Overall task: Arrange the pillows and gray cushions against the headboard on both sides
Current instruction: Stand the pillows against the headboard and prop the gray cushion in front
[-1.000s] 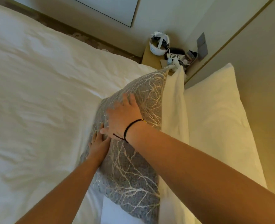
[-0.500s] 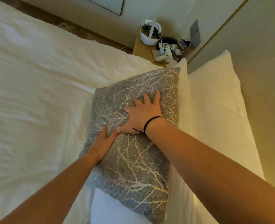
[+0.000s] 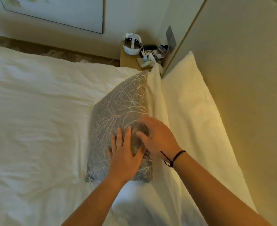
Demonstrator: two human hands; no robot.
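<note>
Both hands slid nearer on gray cushion (image 3: 118,110); right hand (image 3: 157,136) blurred.

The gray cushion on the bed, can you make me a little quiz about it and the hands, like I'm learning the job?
1. True or false: both hands lie flat on the gray cushion.
2. What stands right behind the cushion, toward the headboard? A) a blanket roll B) white pillows C) a towel
3. Fill in: the hand wearing a dark cord bracelet is the ____ hand.

Key
1. True. The left hand and right hand rest on it with straight fingers.
2. B. A white pillow touches the cushion, and another white pillow leans on the headboard.
3. Right.
</note>
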